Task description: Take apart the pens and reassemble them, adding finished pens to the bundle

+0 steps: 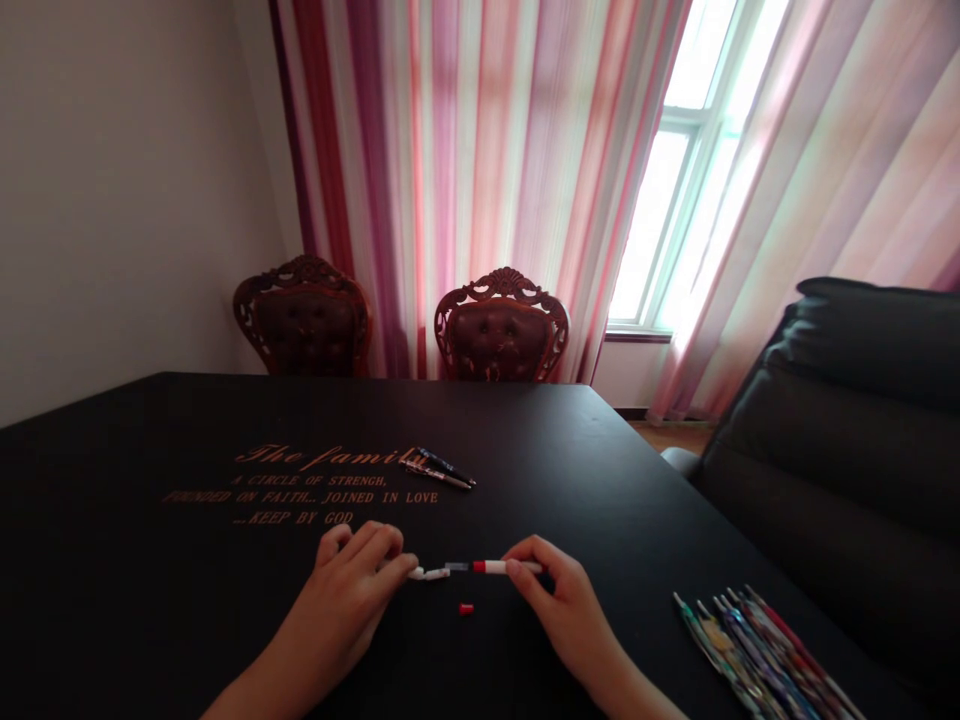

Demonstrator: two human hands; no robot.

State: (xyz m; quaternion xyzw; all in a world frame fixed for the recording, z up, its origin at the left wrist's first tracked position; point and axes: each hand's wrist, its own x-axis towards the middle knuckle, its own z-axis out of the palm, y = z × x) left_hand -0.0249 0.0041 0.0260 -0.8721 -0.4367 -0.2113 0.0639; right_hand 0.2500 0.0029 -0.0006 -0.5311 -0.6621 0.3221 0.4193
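Near the front of the black table, my right hand pinches a white pen with a red band and a clear end pointing left. Opposite it, my left hand is closed, its thumb and finger on a small white pen piece, perhaps a cap. The clear end of the pen lies close to this white piece; whether they touch I cannot tell. Below and between my hands is a small red pen plug on the tabletop.
Two pens lie together farther back, beside orange lettering on the table. Several colourful pens sit in a row at the right front. Two carved chairs stand beyond the far edge, with a dark leather seat at right.
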